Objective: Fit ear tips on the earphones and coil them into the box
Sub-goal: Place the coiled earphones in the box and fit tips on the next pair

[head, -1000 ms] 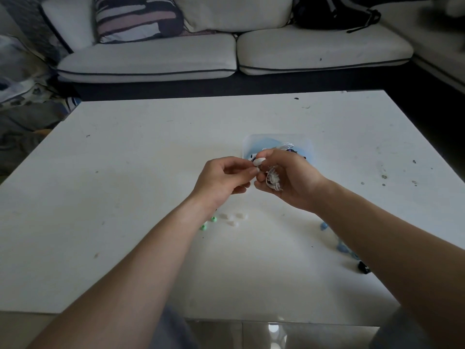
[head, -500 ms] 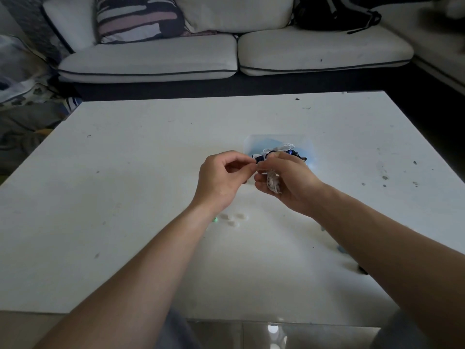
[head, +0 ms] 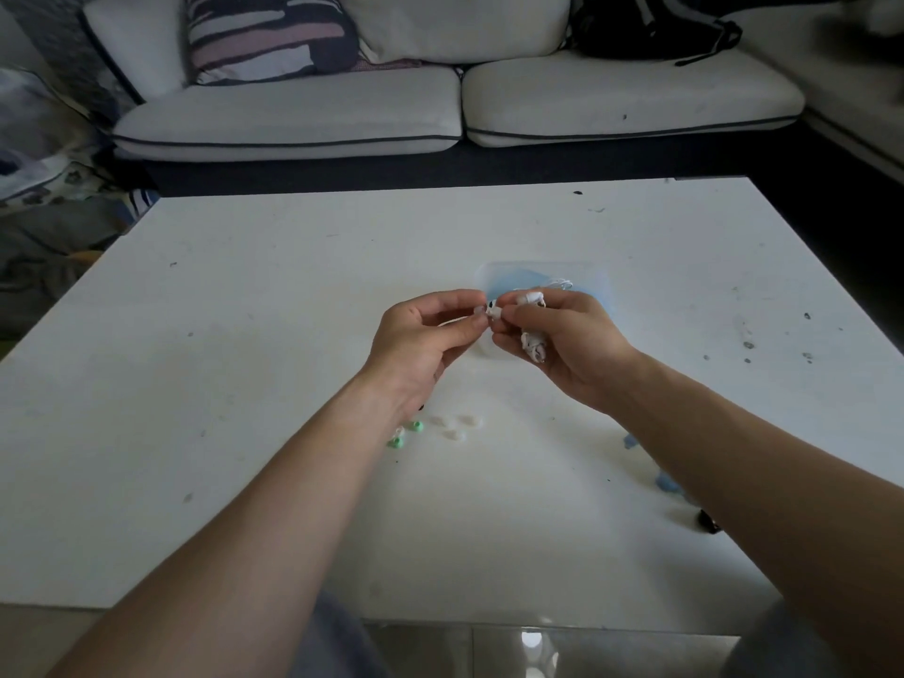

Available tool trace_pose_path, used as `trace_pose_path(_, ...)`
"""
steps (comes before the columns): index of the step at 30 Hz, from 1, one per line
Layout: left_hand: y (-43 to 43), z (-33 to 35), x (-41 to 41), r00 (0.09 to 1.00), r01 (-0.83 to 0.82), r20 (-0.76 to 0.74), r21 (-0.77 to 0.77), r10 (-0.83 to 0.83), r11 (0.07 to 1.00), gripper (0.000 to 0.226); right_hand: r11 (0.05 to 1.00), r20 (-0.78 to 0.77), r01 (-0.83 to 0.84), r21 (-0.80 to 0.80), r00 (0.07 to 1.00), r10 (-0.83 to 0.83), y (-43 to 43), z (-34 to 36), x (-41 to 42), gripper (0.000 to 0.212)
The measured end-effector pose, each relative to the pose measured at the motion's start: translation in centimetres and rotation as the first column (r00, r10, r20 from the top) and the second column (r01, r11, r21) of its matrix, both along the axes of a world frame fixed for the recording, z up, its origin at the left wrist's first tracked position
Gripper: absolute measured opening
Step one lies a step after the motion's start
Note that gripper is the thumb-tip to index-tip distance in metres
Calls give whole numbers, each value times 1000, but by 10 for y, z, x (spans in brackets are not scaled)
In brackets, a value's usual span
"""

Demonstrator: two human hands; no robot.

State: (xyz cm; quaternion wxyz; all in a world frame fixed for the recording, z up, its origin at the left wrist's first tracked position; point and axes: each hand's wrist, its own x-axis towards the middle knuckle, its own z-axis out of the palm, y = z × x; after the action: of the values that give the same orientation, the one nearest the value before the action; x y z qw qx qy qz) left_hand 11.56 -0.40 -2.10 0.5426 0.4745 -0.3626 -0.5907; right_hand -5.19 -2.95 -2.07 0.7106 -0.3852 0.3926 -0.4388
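Note:
Above the middle of the white table (head: 244, 384) my two hands meet. My right hand (head: 562, 345) grips white earphones (head: 531, 298), with a bundle of coiled white cable (head: 534, 345) held in its palm. My left hand (head: 425, 340) pinches a small white ear tip (head: 493, 311) against the earbud at my right fingertips. Behind the hands lies a shallow clear box (head: 594, 281) with a blue inside, partly hidden by my right hand. Loose ear tips lie below my hands: green ones (head: 405, 434), white ones (head: 455, 428), blue ones (head: 663, 479).
A small black piece (head: 709, 522) lies beside my right forearm. Dark specks dot the table's right side (head: 748, 345). A white sofa (head: 489, 105) with a striped cushion (head: 269, 36) and a black bag (head: 645, 26) stands behind the table.
Both hands stay together at the same spot. My fingers have shifted slightly around the earbud, and the white tip now shows between the fingertips.

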Motion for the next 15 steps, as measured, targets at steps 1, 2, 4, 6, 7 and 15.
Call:
trace_pose_path(1, 0, 0, 0, 999, 13, -34, 12, -13, 1000, 22, 1000, -4, 7, -8, 1000, -7, 0, 0, 0, 8)
trace_pose_path(2, -1, 1, 1, 998, 24, -63, 20, -22, 1000, 22, 1000, -8, 14, -16, 1000, -14, 0, 1, -1, 9)
trace_pose_path(4, -2, 0, 1, 995, 30, -100, 30, -27, 999, 22, 999, -16, 24, -28, 1000, -25, 0, 0, -1, 10)
trace_pose_path(6, -2, -1, 2, 995, 25, -101, 34, -22, 999, 22, 998, -31, 37, -44, 999, -39, 0, 0, -2, 9)
trace_pose_path(7, -3, -1, 3, 995, 23, -94, 33, -20, 999, 22, 998, -43, 42, -53, 998, -45, 0, 0, -2, 8)
trace_pose_path(15, -1, 1, 1, 995, 12, -97, 44, -8, 999, 19, 995, -118, 0, -103, 993, -12, 0, -1, -3, 11)
